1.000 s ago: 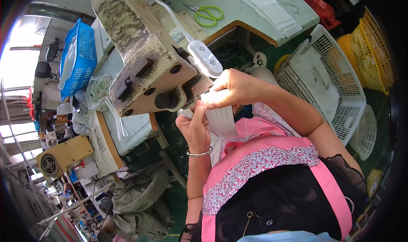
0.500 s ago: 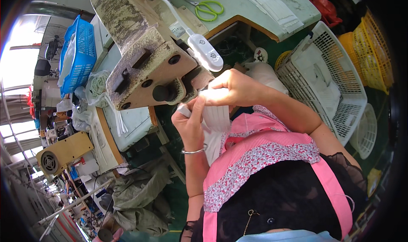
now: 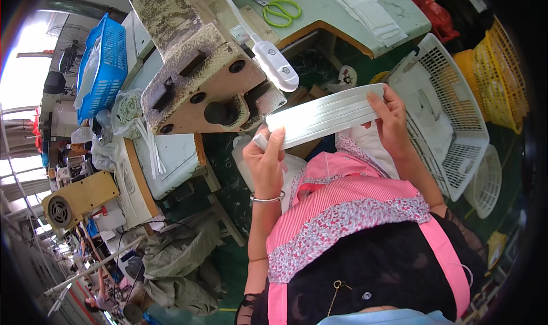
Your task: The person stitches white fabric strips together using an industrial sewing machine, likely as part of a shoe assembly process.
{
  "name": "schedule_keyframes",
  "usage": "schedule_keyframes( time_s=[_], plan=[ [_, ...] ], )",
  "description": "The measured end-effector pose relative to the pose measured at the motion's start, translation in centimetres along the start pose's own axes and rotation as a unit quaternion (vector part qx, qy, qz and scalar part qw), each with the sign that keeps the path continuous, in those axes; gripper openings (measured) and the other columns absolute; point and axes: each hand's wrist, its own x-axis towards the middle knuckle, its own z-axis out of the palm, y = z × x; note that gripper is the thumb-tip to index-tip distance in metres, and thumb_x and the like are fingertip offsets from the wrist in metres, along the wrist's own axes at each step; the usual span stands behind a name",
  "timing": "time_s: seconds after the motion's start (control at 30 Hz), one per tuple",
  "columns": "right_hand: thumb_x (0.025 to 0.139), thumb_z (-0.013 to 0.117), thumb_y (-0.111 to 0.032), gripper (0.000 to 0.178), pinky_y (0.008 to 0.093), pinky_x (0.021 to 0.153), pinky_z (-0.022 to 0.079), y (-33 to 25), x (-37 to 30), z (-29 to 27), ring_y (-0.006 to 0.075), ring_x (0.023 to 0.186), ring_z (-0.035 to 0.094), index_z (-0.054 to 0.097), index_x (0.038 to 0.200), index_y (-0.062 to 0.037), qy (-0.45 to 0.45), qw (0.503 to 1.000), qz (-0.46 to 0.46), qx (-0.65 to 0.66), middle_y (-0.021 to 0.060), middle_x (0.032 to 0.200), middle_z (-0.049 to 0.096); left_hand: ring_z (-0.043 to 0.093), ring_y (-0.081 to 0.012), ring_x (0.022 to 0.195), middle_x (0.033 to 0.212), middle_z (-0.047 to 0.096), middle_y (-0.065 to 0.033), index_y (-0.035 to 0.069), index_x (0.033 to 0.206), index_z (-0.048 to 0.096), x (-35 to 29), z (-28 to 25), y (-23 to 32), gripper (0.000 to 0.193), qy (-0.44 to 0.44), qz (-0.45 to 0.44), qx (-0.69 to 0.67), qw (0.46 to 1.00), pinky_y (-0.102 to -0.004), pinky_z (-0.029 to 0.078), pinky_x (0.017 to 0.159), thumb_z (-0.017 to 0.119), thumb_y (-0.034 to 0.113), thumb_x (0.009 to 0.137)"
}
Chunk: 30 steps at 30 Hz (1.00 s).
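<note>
A white pleated face mask (image 3: 328,117) is stretched flat between my two hands, just in front of the sewing machine head (image 3: 211,91). My left hand (image 3: 267,159) pinches its left end, thumb on top, close below the machine. The right hand (image 3: 391,116) grips the other end, with the thumb over the pleats and the fingers behind. A bright patch of light falls on the mask's left part. Beside the machine hangs a white lamp controller (image 3: 275,65) with two buttons. The needle area is hidden behind the machine head.
Green-handled scissors (image 3: 281,12) and a stack of white mask pieces (image 3: 365,11) lie on the worktable (image 3: 394,8). A white basket (image 3: 476,131) holding white pieces stands to my right, near yellow baskets (image 3: 502,77). A blue basket (image 3: 104,68) and white strips (image 3: 151,148) are left.
My hands were together at the machine's edge with the mask bunched. Now the right hand has moved out to the right, and the mask is spread between both hands.
</note>
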Motion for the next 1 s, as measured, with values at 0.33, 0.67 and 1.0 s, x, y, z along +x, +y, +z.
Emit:
schedule_keyframes(
  time_s=[0.33, 0.67, 1.0],
  plan=[
    [0.100, 0.060, -0.020, 0.018, 0.0213, 0.054, 0.049, 1.5, 0.5, 0.0, 0.0074, 0.067, 0.063, 0.060, 0.107, -0.0038, 0.035, 0.999, -0.007, 0.008, 0.0062, 0.089, 0.070, 0.033, -0.0009, 0.049, 0.063, 0.048, 0.0064, 0.002, 0.076, 0.066, 0.3, 1.8, 0.5, 0.017, 0.078, 0.063, 0.064, 0.993, -0.0211, 0.021, 0.044, 0.072, 0.009, 0.091],
    [0.099, 0.059, -0.021, 0.021, 0.0220, 0.051, 0.050, -0.4, 1.2, 0.1, 0.0109, 0.062, 0.066, 0.058, 0.109, -0.0027, -0.019, 0.999, -0.005, -0.029, 0.0085, 0.090, 0.070, 0.041, -0.0031, 0.047, 0.060, 0.054, 0.0034, 0.000, 0.074, 0.068, 0.5, 1.1, 1.7, 0.018, 0.080, 0.061, 0.096, 0.990, -0.0209, 0.025, 0.044, 0.076, 0.010, 0.087],
    [0.097, 0.062, -0.020, 0.024, 0.0230, 0.051, 0.054, -0.9, 2.0, 1.6, 0.0117, 0.063, 0.067, 0.060, 0.109, 0.0000, -0.008, 0.998, -0.022, -0.050, 0.0095, 0.087, 0.070, 0.036, 0.0000, 0.048, 0.064, 0.054, 0.0040, -0.003, 0.086, 0.069, 0.5, 1.4, 2.1, 0.011, 0.128, 0.044, 0.023, 0.991, -0.0182, 0.021, 0.042, 0.074, 0.007, 0.088]
  ],
)
